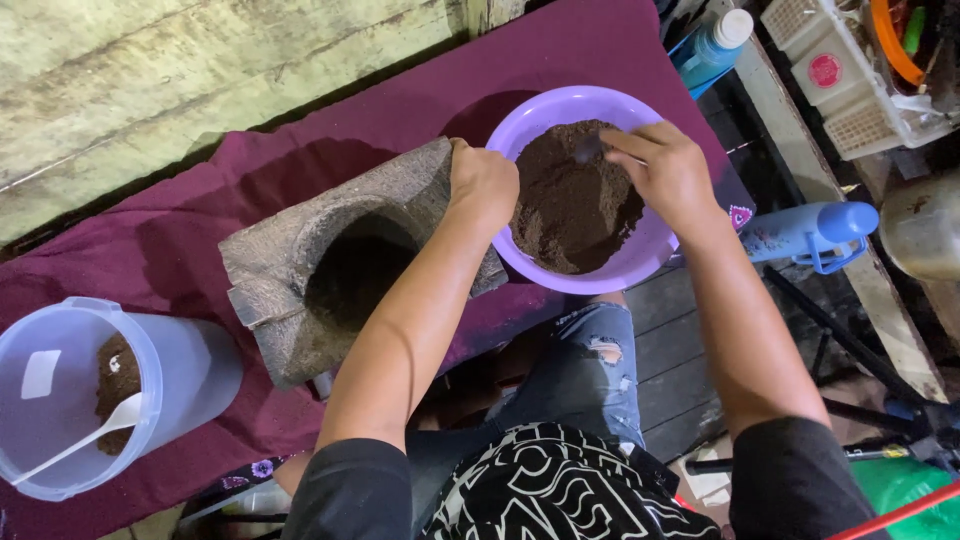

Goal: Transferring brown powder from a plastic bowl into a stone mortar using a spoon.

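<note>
The person's left hand is closed over the upper corner of a wooden mortar, which lies tipped with its dark hollow facing up, right beside a purple bowl. The right hand hangs over the bowl with fingers curled around what looks like a spoon, its tip resting in the brown powder heaped inside. The step in hand seems to be working the powder in the bowl while the mortar is held steady. Any further move would call for keeping the mortar from rolling on the maroon cloth and keeping the powder inside the rim. To the far left stands a clear plastic jar with more powder and a white spoon in it.
</note>
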